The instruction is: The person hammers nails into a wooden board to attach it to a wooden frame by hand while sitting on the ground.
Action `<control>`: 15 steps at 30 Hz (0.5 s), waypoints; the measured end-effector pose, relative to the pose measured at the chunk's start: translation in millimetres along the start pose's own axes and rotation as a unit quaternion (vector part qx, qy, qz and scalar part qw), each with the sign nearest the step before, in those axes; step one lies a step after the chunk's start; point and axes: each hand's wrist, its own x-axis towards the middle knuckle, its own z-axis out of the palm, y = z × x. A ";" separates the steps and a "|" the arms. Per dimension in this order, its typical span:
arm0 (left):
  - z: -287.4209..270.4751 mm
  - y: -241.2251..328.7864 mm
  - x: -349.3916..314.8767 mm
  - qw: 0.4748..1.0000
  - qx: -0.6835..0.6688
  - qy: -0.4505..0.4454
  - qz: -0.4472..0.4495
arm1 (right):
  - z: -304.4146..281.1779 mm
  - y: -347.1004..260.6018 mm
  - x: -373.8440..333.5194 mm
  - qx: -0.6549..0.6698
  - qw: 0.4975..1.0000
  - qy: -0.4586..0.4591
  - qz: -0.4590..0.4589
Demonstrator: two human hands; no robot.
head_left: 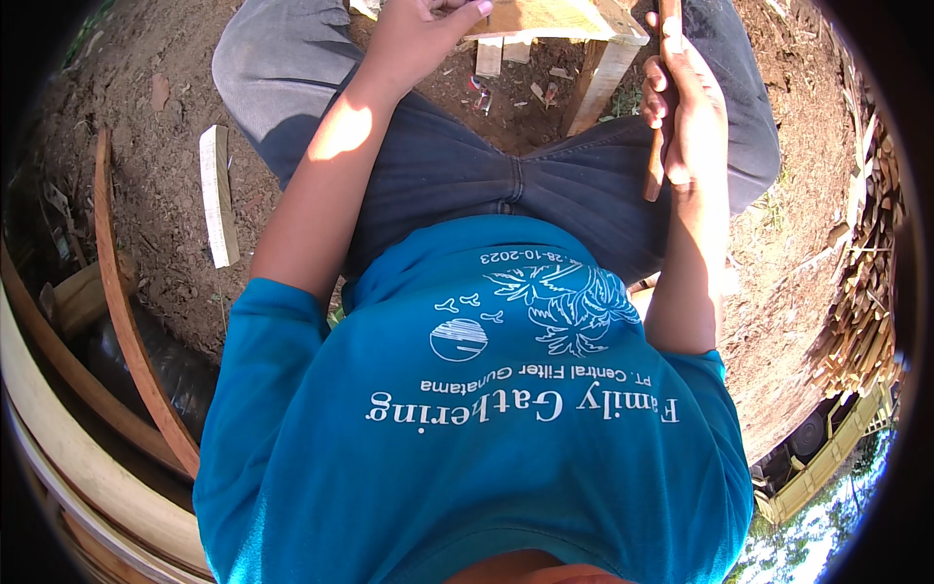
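Note:
My left hand [423, 37] reaches to the top edge of the view, over the near side of a small wooden bench [559, 19]. Its thumb and fingers are drawn together beside the bench top; what they pinch, if anything, is cut off or too small to make out. On the right, the fingers of my right hand [693, 112] wrap round a brown wooden handle [655, 173], held upright in the picture. The handle's far end runs out of view. A pale bench leg [592, 90] slants down between my knees.
A pale wood offcut [218, 195] lies on the dirt at left. Long boards [131, 321] curve along the left rim, beside a dark object. Small wood scraps [489, 56] lie under the bench. A pile of split sticks [871, 263] and a yellow frame [817, 477] stand at right.

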 end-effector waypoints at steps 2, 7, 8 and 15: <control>-0.3 -0.1 0.0 1.000 0.003 -0.002 0.000 | 0.4 -0.3 -1.0 -0.003 1.000 -0.003 -0.001; -0.7 -1.5 0.1 1.000 0.004 0.001 -0.004 | 0.6 4.6 0.5 -0.011 1.000 -0.019 -0.005; -0.4 -0.8 0.1 1.000 0.007 0.002 -0.005 | 1.1 5.0 0.2 -0.007 1.000 -0.025 -0.004; -3.0 -2.7 -1.4 1.000 0.014 0.015 0.012 | 7.4 7.5 2.0 -0.017 0.999 -0.049 -0.007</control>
